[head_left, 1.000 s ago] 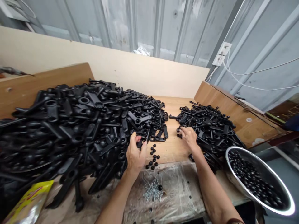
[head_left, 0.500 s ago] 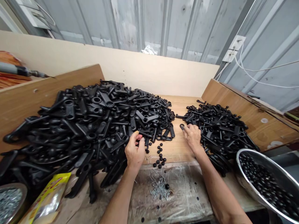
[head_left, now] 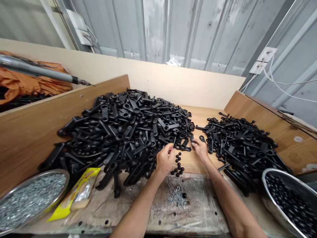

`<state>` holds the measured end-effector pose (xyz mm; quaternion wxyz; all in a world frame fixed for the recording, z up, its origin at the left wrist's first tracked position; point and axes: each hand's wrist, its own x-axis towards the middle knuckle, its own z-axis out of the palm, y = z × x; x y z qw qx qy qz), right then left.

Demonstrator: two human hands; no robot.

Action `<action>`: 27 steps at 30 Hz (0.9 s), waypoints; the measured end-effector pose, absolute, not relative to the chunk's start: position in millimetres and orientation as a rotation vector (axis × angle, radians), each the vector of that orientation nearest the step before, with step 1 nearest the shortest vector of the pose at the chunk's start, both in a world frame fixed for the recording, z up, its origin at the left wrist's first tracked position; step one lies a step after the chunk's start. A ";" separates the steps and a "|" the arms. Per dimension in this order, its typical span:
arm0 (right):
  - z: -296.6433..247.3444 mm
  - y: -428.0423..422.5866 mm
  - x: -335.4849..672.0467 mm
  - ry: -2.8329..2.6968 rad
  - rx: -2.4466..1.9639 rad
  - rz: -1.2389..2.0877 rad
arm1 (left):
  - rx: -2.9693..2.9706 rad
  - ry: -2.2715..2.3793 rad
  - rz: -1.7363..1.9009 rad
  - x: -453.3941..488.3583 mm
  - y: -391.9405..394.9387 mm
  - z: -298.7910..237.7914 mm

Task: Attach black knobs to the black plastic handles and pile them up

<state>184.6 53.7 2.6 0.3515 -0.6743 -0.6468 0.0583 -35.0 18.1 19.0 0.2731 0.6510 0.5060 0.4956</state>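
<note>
My right hand (head_left: 201,149) is closed at the fingertips on the end of a black window-crank-style handle (head_left: 191,136), between two piles. A loose black handle (head_left: 202,138) lies just behind its fingers. My left hand (head_left: 165,160) is held in a pinch at the front edge of the large pile of black handles (head_left: 138,122). A thin dark piece rises beside its fingertips; whether it is gripped cannot be made out. Small round black knobs (head_left: 178,167) lie on the wood between my hands. Nearer to me is a scatter of silver screws (head_left: 178,197), one knob among them.
A smaller pile of black handles (head_left: 237,138) lies at right. Front right stands a metal bowl (head_left: 266,195) of black knobs; front left, a bowl (head_left: 66,185) of screws beside a yellow packet (head_left: 61,206). A powered screwdriver (head_left: 54,73) hangs over the left wooden side board (head_left: 49,122).
The view has swung left, showing more of the screw bowl and screwdriver. My right hand has left one handle on the wood and moved left onto another. My left hand's fingers have drawn together.
</note>
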 end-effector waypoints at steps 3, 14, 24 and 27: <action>17.3 35.6 167.4 -1.577 -1.649 0.097 | 1.537 1.234 1.224 -33.9 16.3 24.4; 49.2 -19.4 119.2 -2.031 -1.189 0.351 | 0.642 0.804 1.317 -22.9 10.8 39.8; 34.9 -70.6 150.0 -2.445 -1.316 0.831 | 0.765 0.914 1.375 -28.1 19.0 34.2; 38.6 -86.2 145.0 -2.562 -1.293 0.864 | 0.821 0.979 1.356 -24.0 18.5 29.5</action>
